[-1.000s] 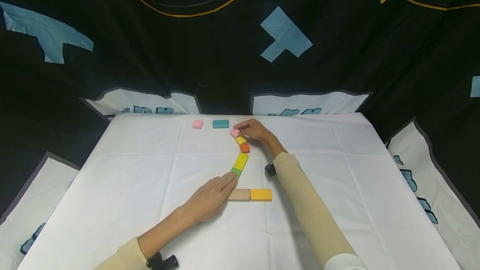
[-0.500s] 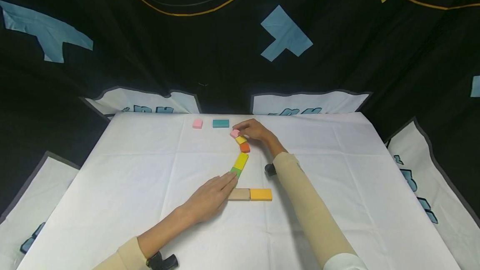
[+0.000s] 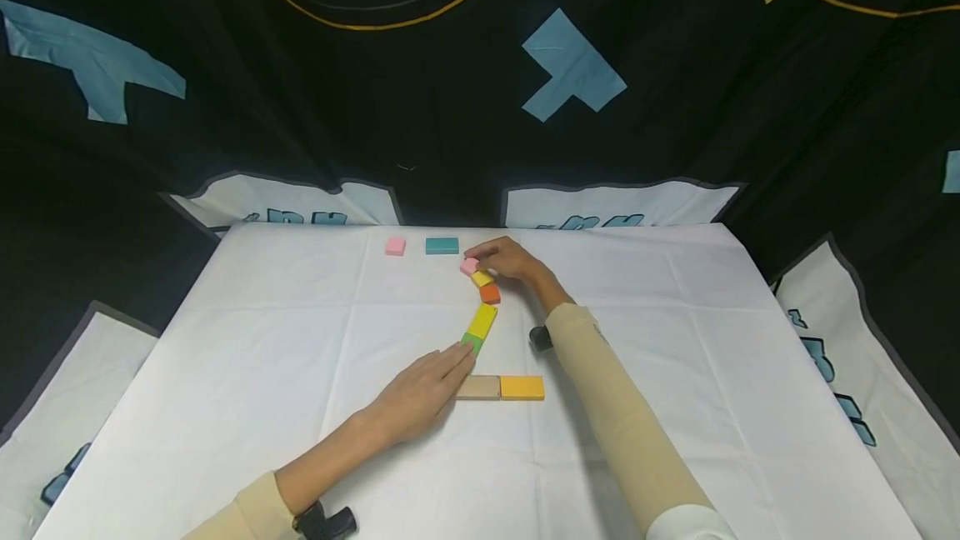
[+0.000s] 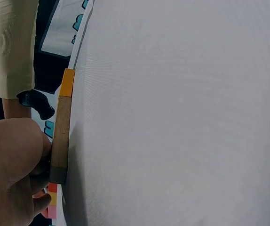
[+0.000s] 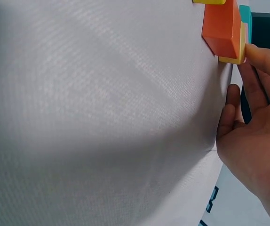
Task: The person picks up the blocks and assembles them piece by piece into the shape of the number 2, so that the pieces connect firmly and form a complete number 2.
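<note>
My right hand (image 3: 507, 258) pinches a small pink block (image 3: 469, 266) between thumb and fingertips at the far end of a curved row. Touching it is a small yellow block (image 3: 482, 278), followed by an orange block (image 3: 490, 294). In the right wrist view the orange block (image 5: 221, 28) stands close before the right hand (image 5: 257, 113). Nearer lie a longer yellow block (image 3: 483, 321) and a green block (image 3: 472, 342). Over the green one's near end lies my left hand (image 3: 427, 390), fingers straight, partly hiding it. Beside that hand is a tan wooden block (image 3: 478, 388).
An amber block (image 3: 522, 388) adjoins the tan one end to end. At the table's back lie a teal block (image 3: 442, 246) and another pink block (image 3: 395, 247). The white-covered table (image 3: 225, 373) ends before a dark curtain (image 3: 450, 107).
The pink block in my right hand has shifted very slightly toward the left. My left hand and the other blocks keep their places.
</note>
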The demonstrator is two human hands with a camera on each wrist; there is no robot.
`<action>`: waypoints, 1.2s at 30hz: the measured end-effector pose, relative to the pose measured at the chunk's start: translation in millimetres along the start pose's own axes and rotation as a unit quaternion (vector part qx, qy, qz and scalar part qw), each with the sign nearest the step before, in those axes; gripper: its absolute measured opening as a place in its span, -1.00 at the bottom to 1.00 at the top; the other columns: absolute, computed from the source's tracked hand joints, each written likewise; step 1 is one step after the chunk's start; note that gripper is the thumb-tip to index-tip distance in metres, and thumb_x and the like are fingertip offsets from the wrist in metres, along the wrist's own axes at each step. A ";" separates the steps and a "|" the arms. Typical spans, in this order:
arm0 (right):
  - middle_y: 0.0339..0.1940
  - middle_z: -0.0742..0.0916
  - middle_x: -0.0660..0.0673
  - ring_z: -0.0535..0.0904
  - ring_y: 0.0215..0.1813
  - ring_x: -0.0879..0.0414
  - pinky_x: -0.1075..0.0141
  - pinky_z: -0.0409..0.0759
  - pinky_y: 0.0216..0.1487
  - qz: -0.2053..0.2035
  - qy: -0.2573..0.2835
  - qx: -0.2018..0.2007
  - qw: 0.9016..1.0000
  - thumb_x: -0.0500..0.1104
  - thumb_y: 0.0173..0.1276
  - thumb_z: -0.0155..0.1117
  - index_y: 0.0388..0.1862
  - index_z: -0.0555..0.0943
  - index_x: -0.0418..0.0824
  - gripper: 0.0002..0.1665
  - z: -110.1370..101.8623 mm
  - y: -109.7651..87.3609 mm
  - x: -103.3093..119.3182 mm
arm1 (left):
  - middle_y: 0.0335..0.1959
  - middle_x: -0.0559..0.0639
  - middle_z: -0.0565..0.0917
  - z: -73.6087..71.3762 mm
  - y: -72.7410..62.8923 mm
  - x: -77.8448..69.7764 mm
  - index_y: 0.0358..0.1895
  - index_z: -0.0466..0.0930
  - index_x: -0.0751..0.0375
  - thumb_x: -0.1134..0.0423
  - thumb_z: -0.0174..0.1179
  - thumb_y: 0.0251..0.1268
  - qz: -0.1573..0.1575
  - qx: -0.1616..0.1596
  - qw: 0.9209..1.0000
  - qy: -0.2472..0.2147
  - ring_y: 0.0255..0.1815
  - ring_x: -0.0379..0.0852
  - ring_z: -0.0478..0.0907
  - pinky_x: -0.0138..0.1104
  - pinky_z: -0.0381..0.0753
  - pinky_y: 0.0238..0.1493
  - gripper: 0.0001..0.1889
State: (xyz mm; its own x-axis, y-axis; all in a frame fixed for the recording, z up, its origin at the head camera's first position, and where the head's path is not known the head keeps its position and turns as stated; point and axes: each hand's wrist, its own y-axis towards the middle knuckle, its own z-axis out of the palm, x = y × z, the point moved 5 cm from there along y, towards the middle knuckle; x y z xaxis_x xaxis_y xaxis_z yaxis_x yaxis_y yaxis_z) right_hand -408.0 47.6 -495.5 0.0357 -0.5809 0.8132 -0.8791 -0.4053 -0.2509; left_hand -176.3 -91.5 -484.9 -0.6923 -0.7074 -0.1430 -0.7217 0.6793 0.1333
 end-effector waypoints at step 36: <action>0.36 0.57 -0.08 0.44 0.30 -0.02 0.09 0.42 0.37 -0.033 -0.027 -0.003 0.999 -0.13 0.52 0.13 0.37 0.55 -0.09 -0.53 3.0 -4.1 6.8 | 0.49 0.17 0.31 0.8 0.8 0.4 0.46 0.31 0.34 0.24 0.05 0.55 -0.004 0.009 1.000 0.001 0.49 0.05 0.24 -0.09 0.33 0.40 -0.49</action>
State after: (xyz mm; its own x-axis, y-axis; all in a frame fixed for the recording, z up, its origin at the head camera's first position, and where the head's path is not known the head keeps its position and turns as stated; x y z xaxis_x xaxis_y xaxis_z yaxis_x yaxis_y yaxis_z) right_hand -402.7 43.2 -490.5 0.1183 -0.5900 0.7987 -0.8772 -0.4391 -0.1944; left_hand -177.1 -91.1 -485.6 -0.6859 -0.7136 -0.1427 -0.7276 0.6763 0.1152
